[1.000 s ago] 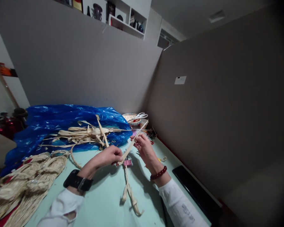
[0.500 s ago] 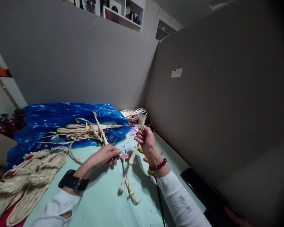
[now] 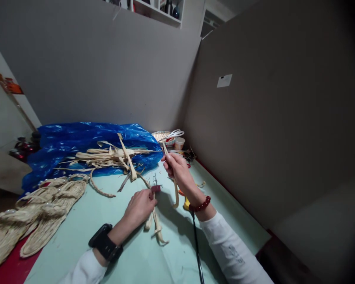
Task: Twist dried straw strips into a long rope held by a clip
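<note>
Just below a dark pink binder clip [image 3: 156,189], my left hand [image 3: 139,206] closes on the pale dried corn husk strips [image 3: 157,225] that hang from it. Their loose ends trail over the table towards me. My right hand [image 3: 179,170] is raised beyond and to the right of the clip, its fingers pinching one separate husk strip [image 3: 176,195]. One end of that strip sticks up past the fingertips and the other hangs below the hand. The left fingertips are partly hidden from view.
A blue plastic bag [image 3: 97,132] at the back carries a pile of husks [image 3: 106,157]. Woven sandals [image 3: 51,209] lie at the left. Behind my right hand are a basket [image 3: 158,136], white-handled scissors [image 3: 176,134] and a cup [image 3: 180,143]. A black cable [image 3: 197,244] runs near my right forearm.
My left hand has let a long strip drop by the pile and moved to the strips under the clip. My right hand has shifted slightly left with its strip.
</note>
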A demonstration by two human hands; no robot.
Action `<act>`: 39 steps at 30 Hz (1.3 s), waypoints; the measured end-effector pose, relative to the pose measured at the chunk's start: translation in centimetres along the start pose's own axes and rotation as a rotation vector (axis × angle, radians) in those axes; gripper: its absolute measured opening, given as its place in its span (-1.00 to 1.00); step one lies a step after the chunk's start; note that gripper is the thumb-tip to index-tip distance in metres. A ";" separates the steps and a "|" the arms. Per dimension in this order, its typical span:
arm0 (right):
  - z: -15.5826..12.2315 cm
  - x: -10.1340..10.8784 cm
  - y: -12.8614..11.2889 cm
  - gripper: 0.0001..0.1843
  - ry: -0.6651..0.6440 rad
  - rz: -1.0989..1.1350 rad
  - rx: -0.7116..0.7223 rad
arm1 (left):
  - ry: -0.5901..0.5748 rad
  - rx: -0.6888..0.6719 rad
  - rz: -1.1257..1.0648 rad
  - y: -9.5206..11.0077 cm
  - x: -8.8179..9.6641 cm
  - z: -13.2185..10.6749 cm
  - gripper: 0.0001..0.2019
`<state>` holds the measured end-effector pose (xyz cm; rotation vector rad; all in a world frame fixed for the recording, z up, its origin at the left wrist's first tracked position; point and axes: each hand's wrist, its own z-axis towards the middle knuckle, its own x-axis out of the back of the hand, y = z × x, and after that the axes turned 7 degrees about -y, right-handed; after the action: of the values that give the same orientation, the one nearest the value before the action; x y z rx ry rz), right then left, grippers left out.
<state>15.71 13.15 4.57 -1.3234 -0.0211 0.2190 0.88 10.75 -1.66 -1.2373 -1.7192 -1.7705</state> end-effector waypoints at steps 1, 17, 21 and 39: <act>-0.4 0.1 0.2 -0.72 -0.021 -0.037 -0.022 | 0.009 0.003 -0.020 -0.1 0.0 -0.1 -0.87; -8.4 0.7 2.6 -0.66 -0.478 -0.621 -0.249 | -0.218 0.005 -0.884 -0.3 0.3 -3.7 -0.69; -8.7 0.1 3.0 -0.73 -0.461 -0.581 -0.300 | -0.227 -0.026 -0.920 -0.7 0.2 -3.7 -0.69; -8.2 0.9 4.0 -0.86 -0.501 -0.648 -0.260 | -0.358 0.055 -1.052 -0.7 -0.4 -4.1 -0.77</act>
<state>17.13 6.33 -1.39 -1.4195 -0.9134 -0.0139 -0.75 6.95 -1.80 -0.6407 -2.9569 -2.0222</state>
